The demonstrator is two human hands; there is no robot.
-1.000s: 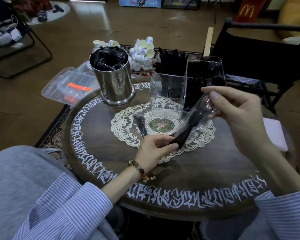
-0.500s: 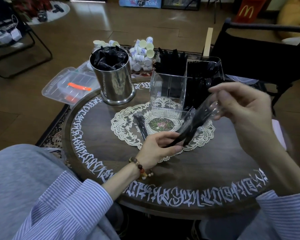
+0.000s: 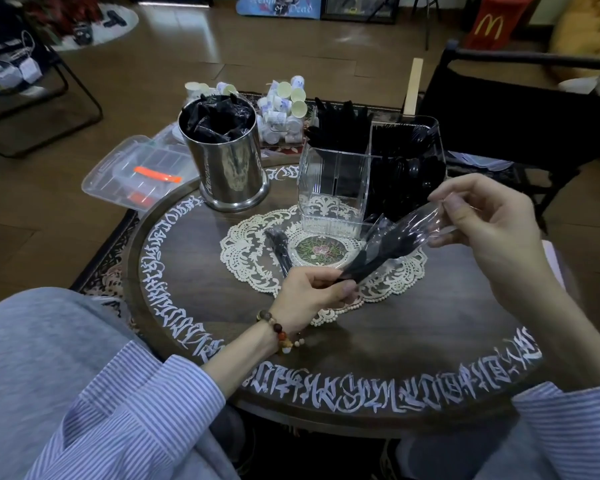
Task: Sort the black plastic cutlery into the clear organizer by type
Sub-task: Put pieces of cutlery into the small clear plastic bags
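Note:
A black plastic cutlery piece (image 3: pixel 378 254) in a clear wrapper (image 3: pixel 417 224) hangs slanted above the lace doily. My left hand (image 3: pixel 312 292) pinches its lower handle end. My right hand (image 3: pixel 485 220) pinches the wrapper's upper end between thumb and fingers. The clear organizer (image 3: pixel 329 199) stands behind, with black cutlery in its back and right compartments; the front left compartment looks empty. Another wrapped black piece (image 3: pixel 278 247) lies on the doily. A steel canister (image 3: pixel 227 168) holds several more wrapped pieces.
The round dark table (image 3: pixel 395 341) has white lettering round its rim. A lace doily (image 3: pixel 253 261) lies at its middle. A clear lidded box (image 3: pixel 136 171) sits off the table's left edge. Small cups (image 3: pixel 284 105) are stacked behind. A black chair (image 3: pixel 520 109) stands at the right.
My right hand has drawn the wrapper's upper end right and slightly down, away from the organizer. My left hand keeps its pinch on the handle end and has barely moved.

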